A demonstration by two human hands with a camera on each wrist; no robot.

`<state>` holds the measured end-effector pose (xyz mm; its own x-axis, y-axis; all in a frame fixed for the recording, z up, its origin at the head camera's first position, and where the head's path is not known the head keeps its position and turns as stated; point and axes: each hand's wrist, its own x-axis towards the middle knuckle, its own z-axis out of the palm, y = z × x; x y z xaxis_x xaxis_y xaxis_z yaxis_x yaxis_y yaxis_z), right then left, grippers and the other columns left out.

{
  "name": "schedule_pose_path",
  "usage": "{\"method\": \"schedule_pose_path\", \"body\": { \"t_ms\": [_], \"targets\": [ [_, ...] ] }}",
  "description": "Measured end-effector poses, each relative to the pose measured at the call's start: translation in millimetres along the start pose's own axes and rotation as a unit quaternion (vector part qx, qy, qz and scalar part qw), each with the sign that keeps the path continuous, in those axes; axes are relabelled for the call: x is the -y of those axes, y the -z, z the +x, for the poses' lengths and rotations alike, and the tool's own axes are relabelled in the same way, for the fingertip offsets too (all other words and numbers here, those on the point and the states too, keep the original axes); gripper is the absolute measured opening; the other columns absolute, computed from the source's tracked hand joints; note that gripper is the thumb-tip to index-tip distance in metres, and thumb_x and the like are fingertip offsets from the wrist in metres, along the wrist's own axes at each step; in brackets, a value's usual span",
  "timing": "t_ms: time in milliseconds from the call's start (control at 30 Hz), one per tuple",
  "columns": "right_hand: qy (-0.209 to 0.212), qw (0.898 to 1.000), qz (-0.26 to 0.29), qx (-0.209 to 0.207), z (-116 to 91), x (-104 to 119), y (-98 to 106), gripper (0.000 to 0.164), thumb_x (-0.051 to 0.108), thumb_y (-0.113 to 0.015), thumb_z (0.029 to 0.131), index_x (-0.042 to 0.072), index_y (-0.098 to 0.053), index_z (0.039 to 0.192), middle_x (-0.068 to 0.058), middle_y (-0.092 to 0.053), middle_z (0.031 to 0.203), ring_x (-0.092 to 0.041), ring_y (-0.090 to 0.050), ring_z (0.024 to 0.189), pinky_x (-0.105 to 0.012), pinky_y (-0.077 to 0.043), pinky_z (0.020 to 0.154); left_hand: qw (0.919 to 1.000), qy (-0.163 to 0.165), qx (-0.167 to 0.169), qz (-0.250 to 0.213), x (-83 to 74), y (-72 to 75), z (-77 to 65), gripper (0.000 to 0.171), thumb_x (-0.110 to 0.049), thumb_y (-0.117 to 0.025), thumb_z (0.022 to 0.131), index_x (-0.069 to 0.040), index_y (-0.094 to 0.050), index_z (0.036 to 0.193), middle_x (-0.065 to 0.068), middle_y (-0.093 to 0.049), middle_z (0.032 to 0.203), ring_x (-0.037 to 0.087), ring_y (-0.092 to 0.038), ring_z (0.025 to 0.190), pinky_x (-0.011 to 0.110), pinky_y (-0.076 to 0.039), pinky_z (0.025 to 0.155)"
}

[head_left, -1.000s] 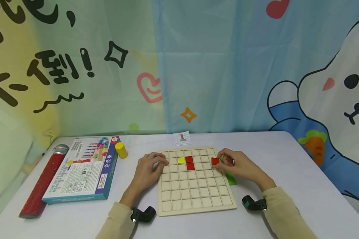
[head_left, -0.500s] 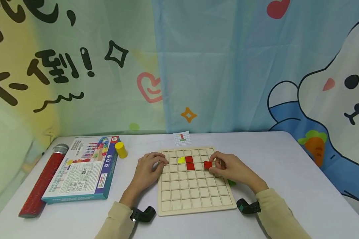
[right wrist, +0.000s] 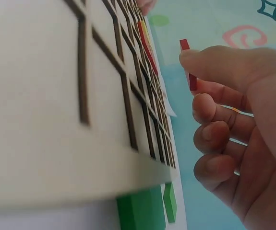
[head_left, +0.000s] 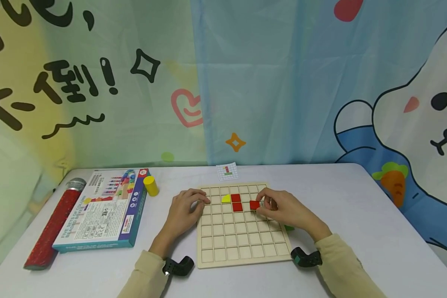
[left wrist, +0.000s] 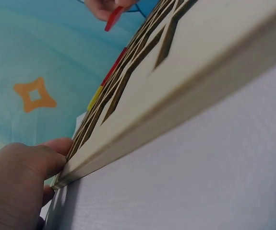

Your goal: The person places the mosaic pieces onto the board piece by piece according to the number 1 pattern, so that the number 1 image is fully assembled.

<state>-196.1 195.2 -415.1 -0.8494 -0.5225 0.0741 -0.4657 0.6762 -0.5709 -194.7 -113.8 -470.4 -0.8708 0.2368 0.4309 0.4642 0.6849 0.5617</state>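
My right hand (head_left: 292, 211) pinches a red square tile (head_left: 254, 205) between thumb and forefinger, above the right part of a wooden grid board (head_left: 244, 240). In the right wrist view that tile (right wrist: 187, 64) stands off the board's surface, and the other fingers are curled below it. At the board's upper left edge, my left hand (head_left: 184, 210) holds the rim; in the left wrist view its fingers (left wrist: 54, 155) lie around the edge. Two red squares (head_left: 236, 202) sit one below the other in the grid, with a yellow piece (head_left: 226, 198) left of the upper one.
Green pieces (right wrist: 140, 208) lie by the board's right edge. Behind the board is a small printed pattern card (head_left: 227, 171). To the left are a flat printed box (head_left: 104, 211), a yellow cylinder (head_left: 150, 186) and a red tube (head_left: 56, 227). A printed curtain (head_left: 246, 82) hangs behind the table.
My right hand has carried the red tile leftward from the board's right edge over the grid, slowing in the last half second. The left hand has stayed in place.
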Motion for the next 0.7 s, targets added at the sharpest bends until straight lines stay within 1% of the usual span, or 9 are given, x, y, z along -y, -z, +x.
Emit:
{"method": "schedule_pose_path", "body": {
  "t_ms": [300,433,700],
  "targets": [
    [-0.006,1.000,0.001,0.017,3,10,-10,0.025,0.030,-0.070,0.084,0.017,-0.058,0.102,0.010,-0.051,0.071,-0.002,-0.042,0.055,-0.019,-0.036,0.053,1.0000,0.001,-0.001,0.000,0.7,-0.9,-1.2,0.017,-0.009,-0.061,0.088,-0.022,-0.071,0.091,-0.004,-0.066,0.111,0.024,-0.056,0.110,0.049,-0.037,0.093],
    [0.000,1.000,-0.001,0.015,5,12,-16,0.024,0.029,-0.071,0.083,0.017,-0.058,0.100,0.011,-0.050,0.069,-0.002,-0.041,0.054,-0.019,-0.036,0.052,1.0000,0.002,0.000,0.001,1.7,-0.9,-1.1,0.018,-0.010,-0.060,0.088,-0.023,-0.071,0.092,-0.004,-0.065,0.112,0.023,-0.056,0.110,0.049,-0.037,0.093],
    [0.011,0.999,-0.019,0.030,5,20,-24,0.021,0.027,-0.069,0.085,0.016,-0.058,0.099,0.012,-0.049,0.069,0.000,-0.041,0.056,-0.018,-0.036,0.054,1.0000,-0.004,-0.001,-0.005,1.8,-1.3,0.1,0.017,-0.010,-0.060,0.088,-0.022,-0.071,0.092,-0.004,-0.065,0.112,0.024,-0.056,0.110,0.049,-0.037,0.093]
  ]
}}
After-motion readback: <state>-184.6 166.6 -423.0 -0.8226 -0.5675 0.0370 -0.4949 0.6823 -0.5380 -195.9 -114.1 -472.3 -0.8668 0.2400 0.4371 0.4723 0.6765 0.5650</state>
